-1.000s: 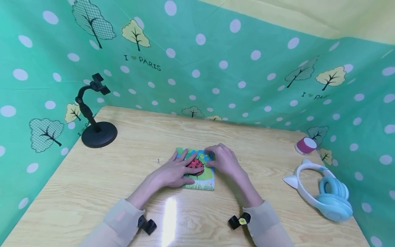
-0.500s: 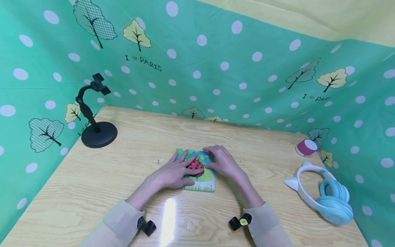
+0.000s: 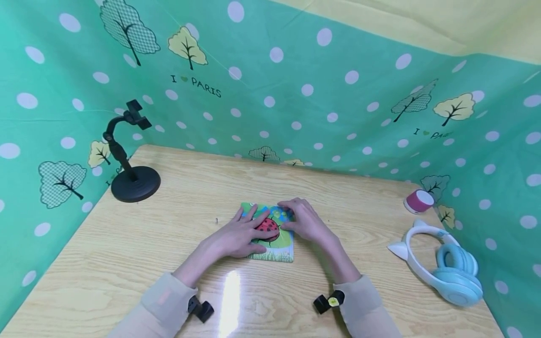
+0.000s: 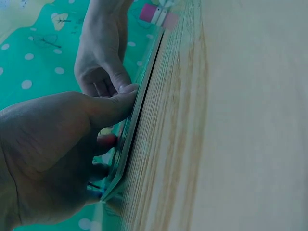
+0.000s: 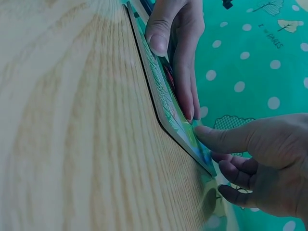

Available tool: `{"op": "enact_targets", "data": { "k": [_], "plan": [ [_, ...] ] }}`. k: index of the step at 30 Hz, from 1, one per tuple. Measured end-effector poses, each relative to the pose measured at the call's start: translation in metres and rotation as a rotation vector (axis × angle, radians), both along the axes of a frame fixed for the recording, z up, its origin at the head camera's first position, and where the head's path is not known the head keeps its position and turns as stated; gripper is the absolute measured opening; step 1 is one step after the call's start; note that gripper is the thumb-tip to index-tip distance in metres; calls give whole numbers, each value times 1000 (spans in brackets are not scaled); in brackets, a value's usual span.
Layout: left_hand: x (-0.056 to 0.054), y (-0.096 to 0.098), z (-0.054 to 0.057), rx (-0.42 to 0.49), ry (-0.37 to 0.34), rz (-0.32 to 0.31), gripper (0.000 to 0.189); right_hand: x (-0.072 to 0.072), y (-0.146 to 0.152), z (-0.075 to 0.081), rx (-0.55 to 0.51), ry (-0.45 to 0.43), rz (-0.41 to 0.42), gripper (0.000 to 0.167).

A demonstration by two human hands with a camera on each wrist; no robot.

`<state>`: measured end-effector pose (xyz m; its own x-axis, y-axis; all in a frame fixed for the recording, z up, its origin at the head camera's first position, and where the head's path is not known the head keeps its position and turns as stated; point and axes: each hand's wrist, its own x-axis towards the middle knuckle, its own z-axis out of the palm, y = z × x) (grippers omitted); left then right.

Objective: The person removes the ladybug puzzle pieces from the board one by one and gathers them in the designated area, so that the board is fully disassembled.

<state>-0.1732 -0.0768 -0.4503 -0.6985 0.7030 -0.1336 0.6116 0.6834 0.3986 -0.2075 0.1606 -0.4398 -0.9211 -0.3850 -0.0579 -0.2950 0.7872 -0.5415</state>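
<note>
**Together, at Close Quarters**

Flat on a pale wood-grain tabletop [image 3: 190, 183], a thin, square, brightly coloured picture board [image 3: 281, 244], green and blue with a printed grass border, lies partly beneath a person's left hand [image 3: 243, 237] and just inside the right hand [image 3: 308, 223]. The left hand is spread, its fingers fanned across the board, one lying over the red, black-spotted ladybird [image 3: 267, 226]. The right hand's thumb and fingers bend, apart from each other, about the far right corner; whether they pinch the board or anything on it cannot be told. From the right wrist, the right thumb tip appears just beside the left fingertips.

The moment seems to call for steadiness: the left hand would do best to press evenly, without pushing sideways, while the right thumb and fingertips work lightly at the corner. Too hard a push there could slide or tip the board, and crowded fingertips might get in each other's way.

Well right of the right hand sit light-blue and white cat-eared headphones [image 3: 456, 277], with a magenta, white-topped cylinder [image 3: 418, 201] beyond. A black, round-based stand [image 3: 122, 159] rises beyond the left hand, to its left, before a green, white-dotted fabric backdrop [image 3: 253, 33].
</note>
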Motion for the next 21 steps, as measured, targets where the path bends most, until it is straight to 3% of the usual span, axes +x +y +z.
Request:
{"op": "enact_targets", "data": {
  "k": [21],
  "plan": [
    [0,1,0,-8,-13,5,50,-1,1,-2,1,-25,-8,53]
  ]
}}
